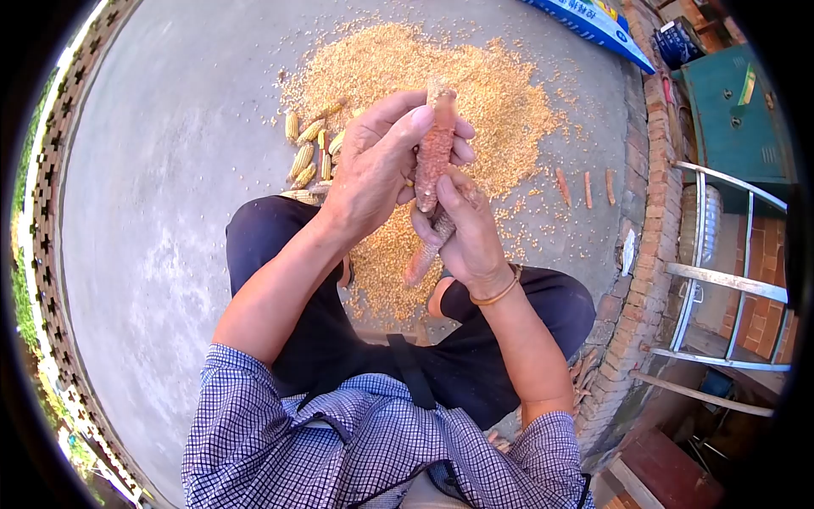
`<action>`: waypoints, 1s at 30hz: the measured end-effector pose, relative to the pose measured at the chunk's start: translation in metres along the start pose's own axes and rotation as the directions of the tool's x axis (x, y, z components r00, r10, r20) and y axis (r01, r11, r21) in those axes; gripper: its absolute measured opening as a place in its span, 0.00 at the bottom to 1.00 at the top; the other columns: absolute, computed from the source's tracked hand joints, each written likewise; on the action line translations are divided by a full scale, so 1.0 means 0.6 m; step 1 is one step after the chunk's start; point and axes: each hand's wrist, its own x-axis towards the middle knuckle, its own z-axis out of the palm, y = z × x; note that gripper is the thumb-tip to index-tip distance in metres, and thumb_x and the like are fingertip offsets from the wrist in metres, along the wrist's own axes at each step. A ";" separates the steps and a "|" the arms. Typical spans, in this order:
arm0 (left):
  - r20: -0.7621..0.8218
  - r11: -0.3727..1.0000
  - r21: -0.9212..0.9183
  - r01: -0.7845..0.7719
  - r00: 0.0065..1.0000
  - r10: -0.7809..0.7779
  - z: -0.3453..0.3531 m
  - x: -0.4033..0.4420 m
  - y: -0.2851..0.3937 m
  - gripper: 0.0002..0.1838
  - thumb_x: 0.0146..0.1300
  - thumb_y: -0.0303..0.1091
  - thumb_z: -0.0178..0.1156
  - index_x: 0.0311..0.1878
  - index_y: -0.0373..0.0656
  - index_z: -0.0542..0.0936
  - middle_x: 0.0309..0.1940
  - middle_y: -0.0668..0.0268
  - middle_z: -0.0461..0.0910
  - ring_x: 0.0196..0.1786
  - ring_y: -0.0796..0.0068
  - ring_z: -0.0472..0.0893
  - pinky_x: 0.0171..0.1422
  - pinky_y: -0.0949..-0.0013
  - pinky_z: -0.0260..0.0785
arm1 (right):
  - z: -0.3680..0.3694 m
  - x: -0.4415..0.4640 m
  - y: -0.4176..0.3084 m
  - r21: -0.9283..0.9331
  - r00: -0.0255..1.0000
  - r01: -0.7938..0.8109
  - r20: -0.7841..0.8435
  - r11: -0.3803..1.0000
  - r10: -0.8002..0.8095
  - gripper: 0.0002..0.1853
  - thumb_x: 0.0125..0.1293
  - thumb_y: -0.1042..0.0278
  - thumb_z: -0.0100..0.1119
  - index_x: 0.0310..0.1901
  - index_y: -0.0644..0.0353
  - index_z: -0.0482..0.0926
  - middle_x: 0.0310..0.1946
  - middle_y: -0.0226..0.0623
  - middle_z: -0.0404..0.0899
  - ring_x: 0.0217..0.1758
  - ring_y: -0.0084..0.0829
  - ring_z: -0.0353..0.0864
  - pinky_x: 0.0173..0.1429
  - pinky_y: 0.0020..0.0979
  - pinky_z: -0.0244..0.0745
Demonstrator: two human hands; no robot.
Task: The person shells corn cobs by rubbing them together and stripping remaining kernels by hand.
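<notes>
My left hand [373, 165] is closed around a reddish, stripped corn cob [436, 153], held upright above my lap with the thumb along its upper side. My right hand [471, 237] has its thumb against the lower end of that cob. A second bare cob [419, 264] sticks out below from my right fingers, slanting down to the left. Few if any kernels show on either cob. Loose yellow kernels [373, 64] lie in a wide heap on the floor beyond my hands. Several unshelled ears of corn [302, 160] rest left of my left hand.
Three stripped cobs [588, 189] lie on the concrete floor [153, 187] at right. A low brick edge [657, 204] runs along the right side, with a metal rack [729, 280] and a green cabinet [733, 119] beyond. A blue sack [593, 25] lies at the top.
</notes>
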 end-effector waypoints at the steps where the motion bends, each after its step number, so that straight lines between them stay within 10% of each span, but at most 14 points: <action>1: -0.002 0.999 0.028 -0.016 1.000 0.016 -0.001 0.001 -0.002 0.22 0.74 0.35 0.46 0.63 0.28 0.69 0.45 0.50 0.80 0.45 0.66 0.82 0.47 0.68 0.80 | 0.001 0.001 0.000 -0.001 1.000 -0.005 -0.003 1.000 0.005 0.11 0.75 0.61 0.51 0.43 0.60 0.75 0.33 0.31 0.77 0.24 0.18 0.69 0.28 0.18 0.63; 19: 0.004 0.995 0.090 -0.032 0.999 0.032 -0.008 0.011 0.003 0.24 0.70 0.31 0.35 0.64 0.26 0.67 0.43 0.51 0.79 0.45 0.65 0.82 0.52 0.64 0.78 | -0.001 -0.007 -0.012 -0.029 0.995 -0.005 -0.103 1.000 0.002 0.12 0.75 0.61 0.52 0.35 0.60 0.74 0.31 0.39 0.81 0.24 0.19 0.73 0.26 0.18 0.63; 30: 0.112 0.997 -0.034 -0.069 0.991 0.073 -0.016 0.010 0.000 0.17 0.73 0.37 0.53 0.57 0.35 0.73 0.39 0.60 0.77 0.38 0.73 0.78 0.44 0.69 0.75 | -0.006 -0.004 -0.001 -0.033 1.000 0.010 -0.007 0.999 -0.010 0.12 0.75 0.60 0.52 0.45 0.61 0.77 0.35 0.38 0.80 0.27 0.20 0.74 0.29 0.19 0.65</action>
